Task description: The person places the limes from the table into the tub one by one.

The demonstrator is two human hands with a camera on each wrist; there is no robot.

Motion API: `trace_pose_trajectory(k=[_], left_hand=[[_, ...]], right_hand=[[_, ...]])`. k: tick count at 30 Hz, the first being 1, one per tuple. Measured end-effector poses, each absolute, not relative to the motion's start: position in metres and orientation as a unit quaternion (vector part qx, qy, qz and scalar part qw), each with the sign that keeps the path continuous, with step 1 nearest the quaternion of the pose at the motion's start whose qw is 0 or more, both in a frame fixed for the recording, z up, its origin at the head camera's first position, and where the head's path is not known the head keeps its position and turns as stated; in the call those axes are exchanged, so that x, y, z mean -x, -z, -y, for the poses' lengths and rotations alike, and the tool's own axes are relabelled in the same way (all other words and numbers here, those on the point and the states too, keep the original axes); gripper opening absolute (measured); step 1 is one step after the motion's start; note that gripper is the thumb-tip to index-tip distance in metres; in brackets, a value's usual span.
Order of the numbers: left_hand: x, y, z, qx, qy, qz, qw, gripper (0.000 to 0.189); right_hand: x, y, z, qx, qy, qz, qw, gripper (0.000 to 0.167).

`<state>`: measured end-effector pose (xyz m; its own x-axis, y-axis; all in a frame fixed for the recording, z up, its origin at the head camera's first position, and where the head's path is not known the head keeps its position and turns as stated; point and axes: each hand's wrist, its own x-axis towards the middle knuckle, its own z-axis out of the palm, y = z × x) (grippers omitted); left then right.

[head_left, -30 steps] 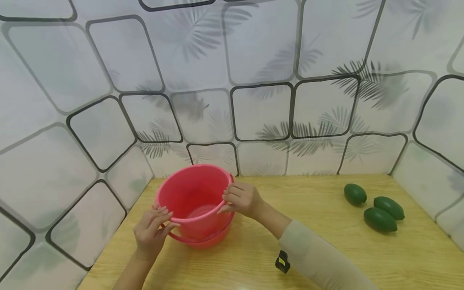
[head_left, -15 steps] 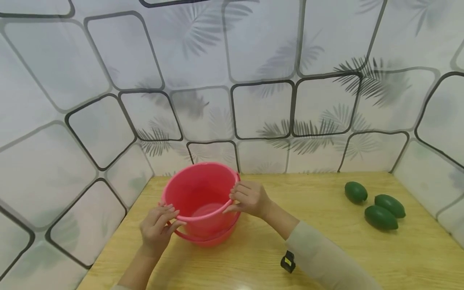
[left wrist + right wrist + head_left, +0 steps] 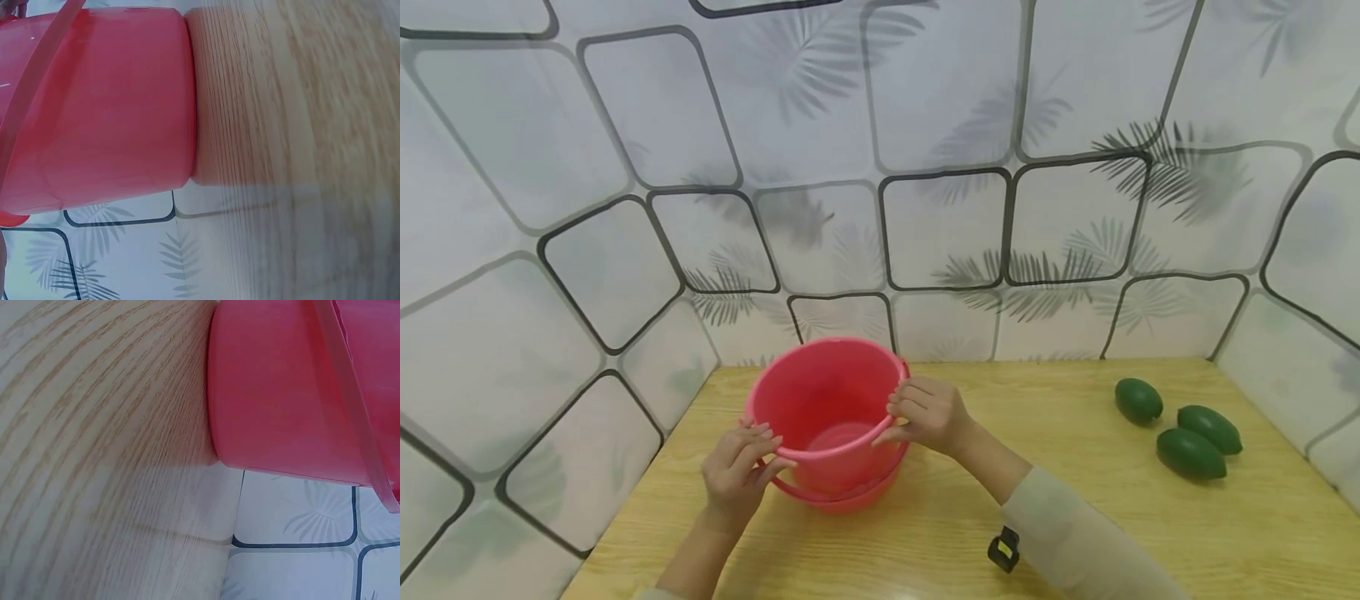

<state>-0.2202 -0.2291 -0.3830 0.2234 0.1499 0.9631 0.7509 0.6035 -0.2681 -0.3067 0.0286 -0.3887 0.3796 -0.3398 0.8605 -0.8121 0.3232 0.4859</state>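
A red plastic bucket (image 3: 842, 437) stands on the wooden table, left of the middle in the head view. Its handle (image 3: 820, 497) hangs down across the front side. My left hand (image 3: 736, 467) grips the rim at the left front, fingers over the edge and thumb below. At the right side of the rim, my right hand (image 3: 931, 417) pinches the edge the same way. Both wrist views show the bucket wall (image 3: 119, 100) close up, with its base at the wood grain; the handle (image 3: 353, 394) crosses the wall there too.
Several dark green oval fruits (image 3: 1191, 454) lie together on the right part of the table (image 3: 1037, 417). A small black object with a yellow mark (image 3: 1004, 550) is by the right sleeve. Patterned cloth walls (image 3: 943, 233) rise behind and at both sides.
Both hands have shifted the bucket a little to the right across the table, keeping their hold on its rim. The green fruits stay put.
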Motion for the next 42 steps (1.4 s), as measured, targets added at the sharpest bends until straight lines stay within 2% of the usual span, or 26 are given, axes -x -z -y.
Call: trace_pose_trajectory(k=[42], left_hand=[[0.220,0.383,0.212,0.404,0.207,0.587,0.671,0.046]], right_hand=[[0.297,0.389,-0.054,-0.543,-0.207,0.528,0.620,0.048]])
